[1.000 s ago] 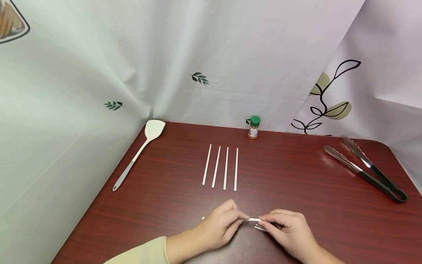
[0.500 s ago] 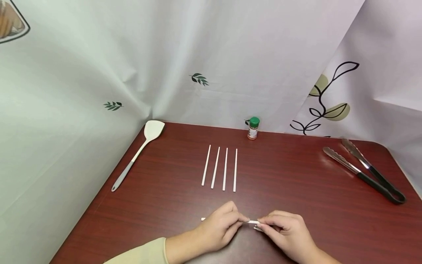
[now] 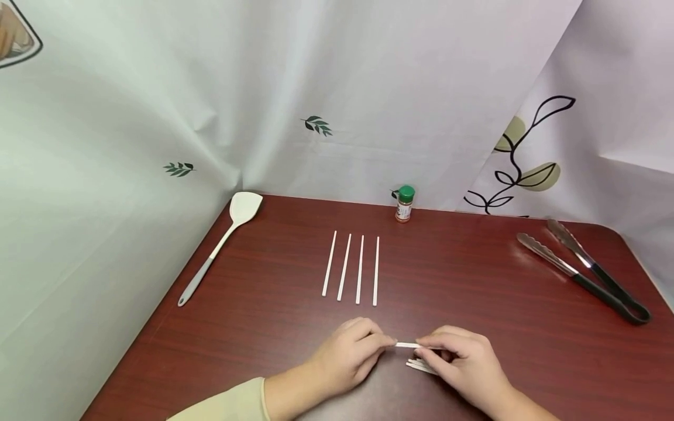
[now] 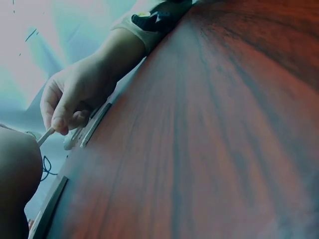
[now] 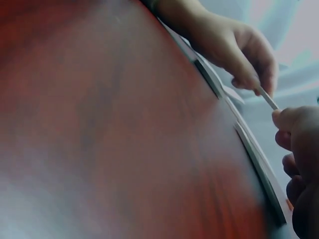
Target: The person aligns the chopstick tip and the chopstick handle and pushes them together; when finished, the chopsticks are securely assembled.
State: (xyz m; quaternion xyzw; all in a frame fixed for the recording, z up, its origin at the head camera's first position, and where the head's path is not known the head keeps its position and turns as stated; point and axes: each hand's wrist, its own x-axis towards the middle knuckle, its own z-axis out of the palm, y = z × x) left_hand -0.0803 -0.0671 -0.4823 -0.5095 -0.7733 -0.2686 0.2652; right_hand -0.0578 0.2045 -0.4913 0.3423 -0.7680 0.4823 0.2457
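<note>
My left hand (image 3: 344,354) and right hand (image 3: 466,362) pinch a short-looking white stick (image 3: 407,345) between them, thumb and fingertips at either end. It lies crosswise in the head view, and the right wrist view shows this stick (image 5: 269,99) above the table. Several more white sticks (image 3: 421,366) lie under and beside my right hand, partly covered by it. Beyond both hands, a row of several thin white sticks (image 3: 360,269) lies spaced apart on the tabletop, pointing away from me. In the left wrist view, a stick (image 4: 48,206) rests on the table below my left hand.
A white spatula with a grey handle (image 3: 221,245) lies along the left table edge. At the back stands a green-capped spice jar (image 3: 404,204). Spread metal tongs with black handles (image 3: 590,272) lie at right. White curtains (image 3: 368,88) border the table.
Both hands have shifted slightly away from me with the held stick. More of the sticks beside my right hand now shows, while the white end left of my left hand has gone from sight.
</note>
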